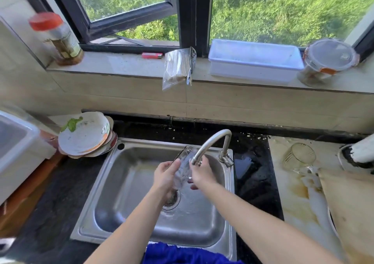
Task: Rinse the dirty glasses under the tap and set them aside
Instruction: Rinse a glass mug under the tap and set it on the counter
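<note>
The fingers of the left hand [167,174] are curled round the left side of a clear glass [183,162], thumb on top. The fingers of the right hand [202,172] wrap its right side, so both hands grip it. The glass is tilted with its mouth towards the far left, held just under the spout of the tap [210,142] and above the drain [172,200] of the steel sink [113,172]. Rippled water around the drain suggests the tap is running, though the stream itself is hard to make out behind the hands. I judge this glass to be mid-rinse and not yet set aside. Well to the right, on the stained counter [293,203], stands a second glass [299,156]. Whether it is already rinsed or still waiting cannot be told, but the brown puddle near it hints that it may still be dirty. At least one put-down is left, and perhaps one more rinse. A stack of dirty bowls [87,134] sits at the sink's far left corner, and a blue cloth [182,253] lies at its near edge.
</note>
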Motion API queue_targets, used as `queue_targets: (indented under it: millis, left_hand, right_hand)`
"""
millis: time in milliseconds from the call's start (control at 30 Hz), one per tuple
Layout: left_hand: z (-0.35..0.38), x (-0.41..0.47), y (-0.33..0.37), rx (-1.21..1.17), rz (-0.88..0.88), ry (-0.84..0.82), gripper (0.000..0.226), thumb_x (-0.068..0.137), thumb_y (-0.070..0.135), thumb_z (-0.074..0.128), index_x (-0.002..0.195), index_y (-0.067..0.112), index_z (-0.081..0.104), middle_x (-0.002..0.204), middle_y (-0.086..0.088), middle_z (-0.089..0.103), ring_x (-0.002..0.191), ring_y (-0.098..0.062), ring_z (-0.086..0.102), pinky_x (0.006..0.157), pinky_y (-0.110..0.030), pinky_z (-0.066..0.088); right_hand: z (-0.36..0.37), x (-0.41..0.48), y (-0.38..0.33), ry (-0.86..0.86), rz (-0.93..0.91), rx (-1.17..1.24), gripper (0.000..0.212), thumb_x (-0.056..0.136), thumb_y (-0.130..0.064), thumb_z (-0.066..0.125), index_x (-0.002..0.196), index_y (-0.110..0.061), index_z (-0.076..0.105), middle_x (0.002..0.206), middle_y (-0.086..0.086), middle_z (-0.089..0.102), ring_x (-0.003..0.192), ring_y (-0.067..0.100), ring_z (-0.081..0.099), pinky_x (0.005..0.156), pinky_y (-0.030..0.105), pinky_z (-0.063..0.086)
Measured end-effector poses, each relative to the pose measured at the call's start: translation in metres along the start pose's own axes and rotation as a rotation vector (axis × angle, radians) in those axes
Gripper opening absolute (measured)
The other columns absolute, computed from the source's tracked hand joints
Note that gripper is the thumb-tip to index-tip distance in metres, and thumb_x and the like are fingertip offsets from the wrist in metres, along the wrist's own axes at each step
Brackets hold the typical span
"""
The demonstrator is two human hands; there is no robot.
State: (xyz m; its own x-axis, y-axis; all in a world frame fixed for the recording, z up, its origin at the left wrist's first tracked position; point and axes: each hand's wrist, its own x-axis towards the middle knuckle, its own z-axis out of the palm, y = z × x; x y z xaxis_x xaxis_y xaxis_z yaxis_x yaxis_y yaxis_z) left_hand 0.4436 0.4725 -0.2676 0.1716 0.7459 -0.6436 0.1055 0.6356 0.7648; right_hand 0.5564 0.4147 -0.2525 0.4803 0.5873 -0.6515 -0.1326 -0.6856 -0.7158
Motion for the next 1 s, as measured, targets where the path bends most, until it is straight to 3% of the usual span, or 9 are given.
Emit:
queue_targets:
  millis: [67,167,267,467,600,733,767,867,1000]
  left_hand:
    - [0.003,-0.005,0.000,-0.026,-0.009,0.041,0.042,0.079,0.035,0.076,0.108,0.008,0.059,0.105,-0.016,0.065,0.082,-0.027,0.061,0.072,-0.044,0.053]
    - [-0.002,-0.006,-0.001,-0.033,-0.070,0.012,0.045,0.080,0.038,0.074,0.110,0.010,0.057,0.093,-0.013,0.062,0.072,-0.026,0.058,0.071,-0.048,0.054]
    - [-0.016,-0.009,0.002,-0.066,-0.146,-0.083,0.037,0.085,0.037,0.069,0.110,0.011,0.058,0.081,-0.014,0.059,0.062,-0.026,0.054,0.064,-0.037,0.046]
    - [-0.024,-0.009,-0.005,0.100,-0.232,-0.368,0.082,0.062,0.046,0.086,0.128,0.013,0.052,0.134,-0.012,0.053,0.117,-0.037,0.055,0.071,-0.047,0.057]
    - [-0.008,-0.018,-0.006,0.239,-0.133,-0.411,0.066,0.076,0.038,0.077,0.123,0.004,0.047,0.120,-0.014,0.057,0.090,-0.024,0.064,0.072,-0.042,0.056]
    - [-0.003,-0.020,-0.006,0.366,-0.021,-0.383,0.100,0.057,0.063,0.079,0.133,0.009,0.044,0.128,-0.012,0.057,0.107,-0.020,0.059,0.096,-0.039,0.048]
    - [-0.002,-0.020,-0.004,0.340,-0.003,-0.377,0.098,0.059,0.064,0.076,0.134,0.011,0.043,0.129,-0.009,0.057,0.106,-0.021,0.061,0.094,-0.041,0.050]
    - [0.001,-0.018,0.013,0.251,0.019,-0.352,0.062,0.083,0.047,0.068,0.132,0.020,0.043,0.125,-0.006,0.056,0.086,-0.022,0.066,0.063,-0.036,0.056]
    - [0.001,-0.014,0.021,0.163,-0.091,-0.327,0.035,0.088,0.033,0.066,0.107,0.004,0.058,0.086,-0.012,0.066,0.064,-0.028,0.065,0.054,-0.036,0.053]
  right_hand:
    - [0.009,0.005,0.010,0.081,-0.108,-0.050,0.048,0.095,-0.048,0.041,0.140,-0.033,0.033,0.118,0.000,0.064,0.087,0.022,0.064,0.068,0.035,0.054]
    - [0.005,0.012,0.004,0.091,-0.024,0.037,0.040,0.096,-0.039,0.035,0.124,-0.017,0.054,0.096,0.006,0.064,0.071,0.019,0.055,0.053,0.029,0.041]
    - [0.002,0.000,0.000,-0.039,0.045,0.058,0.023,0.102,-0.028,0.043,0.102,-0.011,0.059,0.074,0.007,0.057,0.056,0.016,0.050,0.047,0.026,0.038]
    - [-0.012,-0.005,0.001,0.040,-0.121,-0.077,0.028,0.097,-0.025,0.053,0.073,-0.012,0.059,0.059,0.004,0.050,0.054,0.019,0.043,0.055,0.031,0.034]
    - [-0.020,-0.004,0.002,0.036,-0.154,0.037,0.021,0.095,-0.018,0.055,0.076,-0.013,0.063,0.052,0.001,0.048,0.054,0.019,0.045,0.053,0.030,0.038]
    - [-0.024,-0.002,0.004,0.055,-0.068,0.216,0.010,0.098,-0.024,0.056,0.092,-0.025,0.065,0.053,-0.010,0.049,0.053,0.010,0.044,0.050,0.025,0.038]
    - [-0.027,-0.002,0.003,0.034,-0.051,0.200,0.010,0.098,-0.025,0.057,0.093,-0.024,0.065,0.058,-0.008,0.051,0.055,0.010,0.045,0.050,0.024,0.037]
    - [-0.033,-0.002,-0.006,-0.098,0.011,0.099,0.016,0.096,-0.024,0.060,0.099,-0.013,0.071,0.070,-0.002,0.061,0.061,0.012,0.049,0.052,0.024,0.039]
    - [-0.042,0.001,-0.010,-0.120,-0.024,0.135,0.024,0.095,-0.024,0.061,0.101,-0.003,0.072,0.071,0.003,0.059,0.058,0.011,0.046,0.049,0.021,0.036]
